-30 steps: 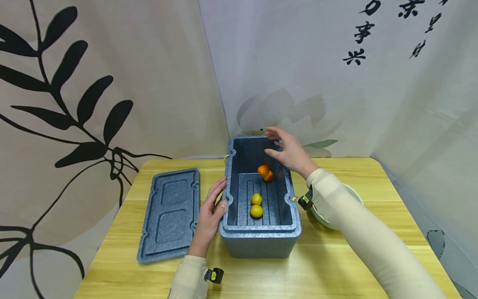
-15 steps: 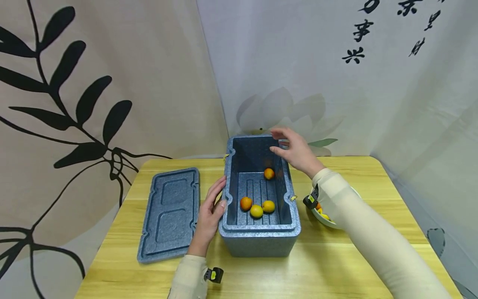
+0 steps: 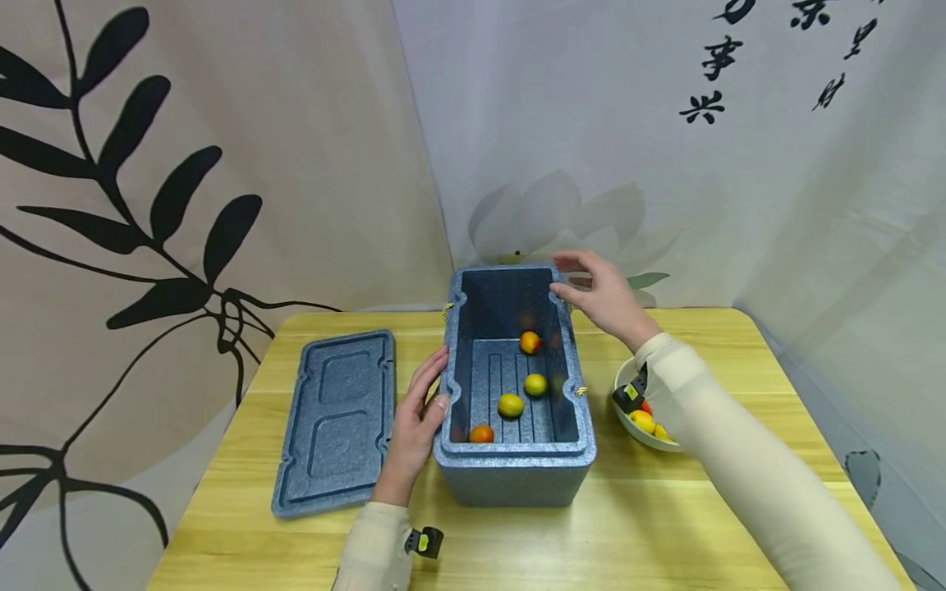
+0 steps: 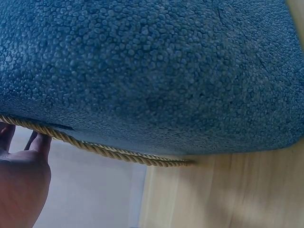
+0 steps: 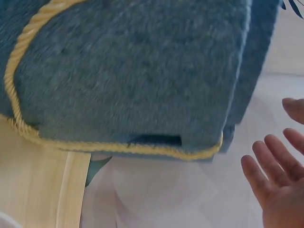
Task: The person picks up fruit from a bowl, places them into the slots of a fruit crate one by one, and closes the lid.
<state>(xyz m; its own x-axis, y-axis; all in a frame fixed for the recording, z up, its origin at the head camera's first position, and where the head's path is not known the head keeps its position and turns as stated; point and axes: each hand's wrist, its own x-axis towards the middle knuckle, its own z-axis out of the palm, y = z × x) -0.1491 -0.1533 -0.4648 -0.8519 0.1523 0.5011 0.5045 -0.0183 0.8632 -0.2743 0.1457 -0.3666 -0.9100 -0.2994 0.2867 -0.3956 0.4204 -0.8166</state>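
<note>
My left hand point(image 3: 414, 435) braces the blue foam box point(image 3: 513, 472); right hand point(image 3: 608, 297), fingers spread and holding nothing, hovers at its far rim; four fruits point(image 3: 510, 404) lie inside; next, I reckon, reach to the bowl point(image 3: 634, 428) for more.

1. The place looks like a staged recording corner rather than a lived-in room — printed fabric backdrops point(image 3: 222, 164) hang as walls on all sides.
2. One backdrop carries black leaf shapes; the other point(image 3: 665, 148) shows a pale lotus and brushed calligraphy.
3. A single light wooden table point(image 3: 665, 509) stands against the cloth — no other furniture is visible.
</note>
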